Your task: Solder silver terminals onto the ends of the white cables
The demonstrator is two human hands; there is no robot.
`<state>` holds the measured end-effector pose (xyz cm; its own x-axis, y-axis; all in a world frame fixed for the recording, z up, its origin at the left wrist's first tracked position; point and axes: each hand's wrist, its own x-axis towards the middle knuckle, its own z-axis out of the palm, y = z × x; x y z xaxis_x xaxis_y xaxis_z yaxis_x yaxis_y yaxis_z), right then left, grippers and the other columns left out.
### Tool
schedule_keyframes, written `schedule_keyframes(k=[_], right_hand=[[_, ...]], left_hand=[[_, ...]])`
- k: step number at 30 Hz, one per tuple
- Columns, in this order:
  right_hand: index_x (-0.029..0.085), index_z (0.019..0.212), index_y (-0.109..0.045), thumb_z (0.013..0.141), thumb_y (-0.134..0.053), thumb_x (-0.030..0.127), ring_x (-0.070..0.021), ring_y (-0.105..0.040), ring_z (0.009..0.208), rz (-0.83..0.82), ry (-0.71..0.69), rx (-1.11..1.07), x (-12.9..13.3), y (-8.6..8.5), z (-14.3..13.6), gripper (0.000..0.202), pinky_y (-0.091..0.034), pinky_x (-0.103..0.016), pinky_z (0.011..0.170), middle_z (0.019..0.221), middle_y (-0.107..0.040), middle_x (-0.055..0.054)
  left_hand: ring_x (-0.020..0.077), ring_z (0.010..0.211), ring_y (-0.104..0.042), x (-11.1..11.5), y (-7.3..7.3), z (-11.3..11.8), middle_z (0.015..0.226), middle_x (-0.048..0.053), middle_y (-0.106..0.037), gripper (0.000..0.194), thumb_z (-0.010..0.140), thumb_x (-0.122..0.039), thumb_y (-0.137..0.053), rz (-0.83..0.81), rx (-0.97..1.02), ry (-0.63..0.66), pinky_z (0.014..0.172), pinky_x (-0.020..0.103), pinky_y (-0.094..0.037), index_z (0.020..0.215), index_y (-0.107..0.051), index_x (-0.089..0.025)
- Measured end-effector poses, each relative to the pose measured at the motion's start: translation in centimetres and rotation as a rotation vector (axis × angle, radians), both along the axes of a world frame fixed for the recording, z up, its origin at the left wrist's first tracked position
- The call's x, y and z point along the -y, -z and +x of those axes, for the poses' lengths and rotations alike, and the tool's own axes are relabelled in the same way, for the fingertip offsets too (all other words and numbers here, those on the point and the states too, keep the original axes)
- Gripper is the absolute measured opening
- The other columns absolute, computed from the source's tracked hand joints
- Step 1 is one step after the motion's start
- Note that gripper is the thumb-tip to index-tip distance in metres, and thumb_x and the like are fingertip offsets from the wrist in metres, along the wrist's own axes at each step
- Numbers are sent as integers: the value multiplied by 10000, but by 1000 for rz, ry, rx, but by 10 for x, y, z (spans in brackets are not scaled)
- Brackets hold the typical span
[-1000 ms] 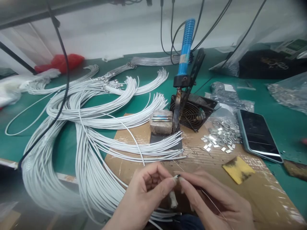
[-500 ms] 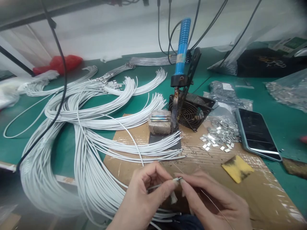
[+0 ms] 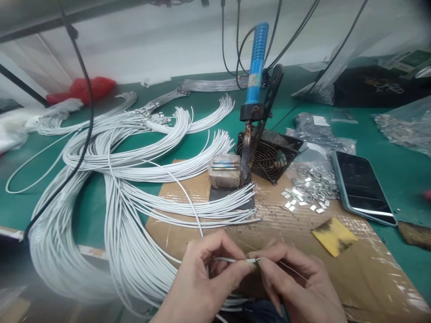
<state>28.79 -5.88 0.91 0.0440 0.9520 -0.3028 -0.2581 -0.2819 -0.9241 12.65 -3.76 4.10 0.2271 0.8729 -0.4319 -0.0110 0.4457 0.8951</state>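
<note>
The left hand pinches a white cable between thumb and forefinger; the right hand closes thumb and forefinger at its tip. Nearly level, the cable runs crosswise, end pointing right, above the cardboard.

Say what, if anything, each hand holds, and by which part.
The left hand pinches a white cable just behind its end; the right hand pinches that tip.
</note>
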Motion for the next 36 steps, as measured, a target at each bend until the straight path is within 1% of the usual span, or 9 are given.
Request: schedule_keyframes(k=[4, 8, 14, 21, 26, 28, 31, 33, 36], right_hand=[[187, 622, -781, 777, -841, 440, -92, -453, 528, 41, -230, 128, -8, 3, 22, 303, -357, -179, 501, 546, -535, -17], [267, 699, -818, 842, -772, 380, -124, -561, 562, 179, -342, 431, -13, -4, 30, 188, -393, -188, 505, 621, -666, -22], [325, 857, -857, 898, -740, 351, -111, -604, 536, 346, -281, 471, -13, -9, 25, 127, -429, -171, 480, 609, -648, 9], [276, 765, -822, 891, -743, 353, -124, -616, 552, 340, -243, 494, -11, -15, 27, 167, -460, -156, 475, 634, -663, -12], [209, 704, -762, 892, -752, 253, -107, -536, 449, 463, 27, 365, -3, 0, 2, 193, -435, -181, 416, 537, -564, 14], [234, 828, -766, 914, -715, 165, -102, -541, 486, 540, 158, 372, 3, 10, -12, 121, -448, -190, 447, 597, -583, 29], [273, 1028, -772, 824, -737, -24, -118, -600, 642, 655, 275, 446, 9, 17, -26, 362, -497, -233, 599, 775, -666, 25], [270, 1058, -774, 831, -720, -39, -126, -613, 681, 695, 251, 473, 8, 16, -25, 387, -501, -248, 636, 820, -678, 17], [262, 1023, -770, 931, -667, 84, -118, -613, 666, 683, 143, 497, 1, 10, -10, 225, -482, -225, 601, 796, -663, 18]], left_hand=[[101, 597, -363, 0, 1, -6, 650, -37, -474, 339, 870, -431, -754, 5, -54, 176, 538, 236, -250, 753, -585, -162], [117, 626, -402, -5, -2, -5, 666, -26, -483, 300, 836, -391, -729, 5, -116, 210, 549, 228, -300, 722, -573, -162], [115, 595, -410, -7, -5, -2, 616, -36, -478, 307, 811, -409, -721, 35, -183, 135, 525, 212, -318, 701, -551, -179], [99, 578, -411, 0, 1, -1, 643, -38, -473, 282, 913, -370, -662, 125, -130, 114, 514, 190, -335, 735, -550, -183], [78, 517, -337, 5, 2, 9, 570, -69, -423, 364, 947, -466, -662, 171, -103, -5, 478, 199, -241, 753, -542, -182], [73, 524, -346, 5, 2, 13, 575, -70, -442, 429, 923, -542, -698, 85, 7, -74, 501, 190, -262, 759, -534, -180], [74, 536, -371, 4, 4, 14, 586, -64, -479, 474, 870, -582, -763, 15, 162, -110, 539, 191, -313, 755, -545, -178], [81, 549, -377, 2, 6, 12, 589, -58, -487, 455, 861, -560, -784, 19, 181, -108, 543, 200, -304, 758, -569, -174], [98, 594, -363, 2, 6, 10, 614, -51, -463, 406, 863, -531, -777, 25, 150, -96, 557, 219, -264, 806, -631, -157]])
